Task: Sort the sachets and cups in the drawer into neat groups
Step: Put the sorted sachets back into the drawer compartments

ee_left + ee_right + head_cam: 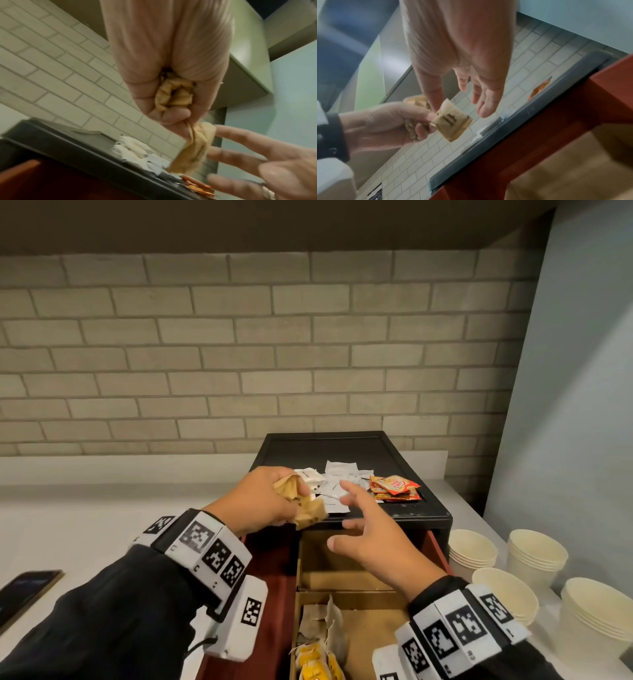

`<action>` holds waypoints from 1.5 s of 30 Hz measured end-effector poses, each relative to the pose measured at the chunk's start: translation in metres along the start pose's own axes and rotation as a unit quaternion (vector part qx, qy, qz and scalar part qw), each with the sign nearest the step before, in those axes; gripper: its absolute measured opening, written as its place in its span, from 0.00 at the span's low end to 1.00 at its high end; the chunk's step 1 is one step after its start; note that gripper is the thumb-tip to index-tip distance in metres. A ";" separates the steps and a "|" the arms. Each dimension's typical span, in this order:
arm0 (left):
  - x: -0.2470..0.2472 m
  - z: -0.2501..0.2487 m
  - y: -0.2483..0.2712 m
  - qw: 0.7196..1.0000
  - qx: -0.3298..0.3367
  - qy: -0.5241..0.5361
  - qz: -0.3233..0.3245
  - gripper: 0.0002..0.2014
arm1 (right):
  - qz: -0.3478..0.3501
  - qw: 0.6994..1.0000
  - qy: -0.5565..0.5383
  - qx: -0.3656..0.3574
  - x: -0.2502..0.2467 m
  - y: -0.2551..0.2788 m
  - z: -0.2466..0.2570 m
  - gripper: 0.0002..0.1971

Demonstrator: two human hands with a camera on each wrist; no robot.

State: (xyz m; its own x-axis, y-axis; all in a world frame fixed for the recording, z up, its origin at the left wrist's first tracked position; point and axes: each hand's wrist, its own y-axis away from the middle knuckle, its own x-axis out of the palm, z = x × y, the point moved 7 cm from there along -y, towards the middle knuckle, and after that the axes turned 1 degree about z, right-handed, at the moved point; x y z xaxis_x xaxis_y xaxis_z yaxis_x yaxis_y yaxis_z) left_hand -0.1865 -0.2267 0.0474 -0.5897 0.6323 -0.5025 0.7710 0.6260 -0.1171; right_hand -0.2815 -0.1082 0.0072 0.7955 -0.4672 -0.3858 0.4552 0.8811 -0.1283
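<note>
Clutching a crumpled bunch of brown sachets point(305, 506), left hand point(263, 498) fisted tight; right hand point(373, 539) just right, fingers spread, holding nothing.

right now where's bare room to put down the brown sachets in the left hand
The drawer compartment under the right hand looks bare, as does the black tray behind the white sachets. The tray's front is crowded with those and the orange sachets. The left hand grips the brown sachets.
</note>
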 end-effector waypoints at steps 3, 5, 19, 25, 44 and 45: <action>0.025 -0.011 0.008 0.995 0.000 0.077 0.067 0.15 | -0.043 0.998 0.023 -0.038 -0.009 -0.001 0.009 0.39; 0.035 -0.006 0.009 0.986 -0.027 0.155 0.052 0.15 | -0.091 0.995 0.034 -0.031 -0.021 0.001 0.007 0.34; 0.092 0.062 0.025 0.865 -0.220 0.447 -0.064 0.09 | -0.100 0.944 -0.281 0.139 -0.021 0.010 -0.061 0.07; 0.097 0.072 0.025 0.850 -0.241 0.464 -0.058 0.08 | -0.034 0.969 -0.227 0.091 -0.013 0.007 -0.066 0.13; 0.116 0.076 0.024 0.795 -0.269 0.530 0.121 0.21 | -0.059 0.989 -0.126 0.040 -0.021 0.006 -0.058 0.09; 0.117 0.076 0.025 0.789 -0.271 0.536 0.127 0.23 | -0.060 0.975 -0.203 0.070 -0.022 0.006 -0.062 0.09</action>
State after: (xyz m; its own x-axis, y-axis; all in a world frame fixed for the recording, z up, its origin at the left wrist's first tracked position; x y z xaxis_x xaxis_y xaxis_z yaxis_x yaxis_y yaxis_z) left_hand -0.2181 -0.1719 -0.0788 -0.5214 0.6095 0.5973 0.8523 0.3370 0.4001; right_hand -0.3209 -0.0880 -0.0419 0.8128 -0.5822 0.0214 0.5825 0.8127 -0.0134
